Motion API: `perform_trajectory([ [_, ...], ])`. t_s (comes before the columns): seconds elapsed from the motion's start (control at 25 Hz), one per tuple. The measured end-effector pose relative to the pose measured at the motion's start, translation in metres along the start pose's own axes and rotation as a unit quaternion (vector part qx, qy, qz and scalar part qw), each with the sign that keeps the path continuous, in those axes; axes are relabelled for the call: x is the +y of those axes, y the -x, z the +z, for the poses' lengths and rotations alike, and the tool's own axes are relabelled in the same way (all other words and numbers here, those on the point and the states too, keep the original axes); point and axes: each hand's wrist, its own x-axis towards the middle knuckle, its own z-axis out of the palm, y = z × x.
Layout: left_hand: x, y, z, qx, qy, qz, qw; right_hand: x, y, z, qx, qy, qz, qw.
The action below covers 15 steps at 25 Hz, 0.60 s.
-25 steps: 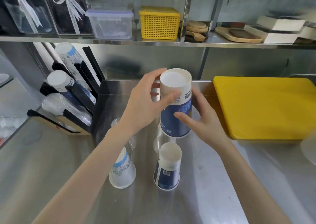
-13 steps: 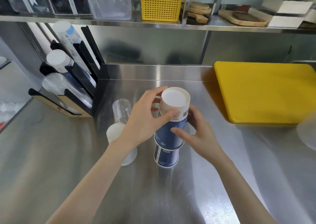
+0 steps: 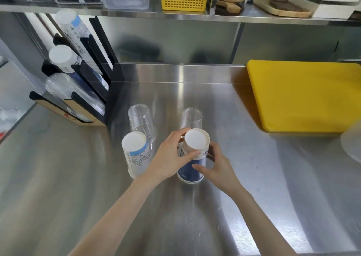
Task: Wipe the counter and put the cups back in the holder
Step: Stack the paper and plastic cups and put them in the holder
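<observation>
Two hands wrap one inverted blue paper cup (image 3: pixel 192 158) at surface (image 3: pixel 244 177) centre: left hand (image 3: pixel 170 159) curls round its 9 o'clock side, thumb across the front; right hand (image 3: pixel 218 164) cups the 3 o'clock side. Print on its white band is too small to read. At 9 o'clock stands a white cup with blue drawing (image 3: pixel 136 154), lettering illegible. Clear cups (image 3: pixel 141 121) sit at 11 and 12 o'clock. The black cup holder (image 3: pixel 93 75) leans at 10 o'clock; yellow board (image 3: pixel 304 95) at 2.
</observation>
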Motion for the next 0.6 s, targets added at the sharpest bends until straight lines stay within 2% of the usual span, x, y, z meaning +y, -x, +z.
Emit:
perform_trajectory([
  [0.2,0.000,-0.002,0.000,-0.021,0.000,0.000,1.000,0.004,-0.002,-0.005,-0.018,0.032,-0.007,0.999],
  [0.32,0.003,-0.003,-0.006,-0.031,0.074,-0.024,0.997,0.006,-0.003,-0.019,-0.049,0.045,-0.028,0.997],
  [0.4,0.004,-0.006,-0.012,0.000,0.118,-0.050,0.992,0.004,-0.007,-0.030,-0.025,0.014,-0.031,0.999],
  [0.48,0.001,-0.014,-0.016,0.028,0.131,-0.069,0.989,0.000,-0.017,-0.039,0.032,-0.014,-0.020,0.999],
  [0.6,-0.004,-0.030,-0.018,0.055,0.116,-0.095,0.987,-0.006,-0.042,-0.042,0.068,0.010,-0.003,0.998],
])
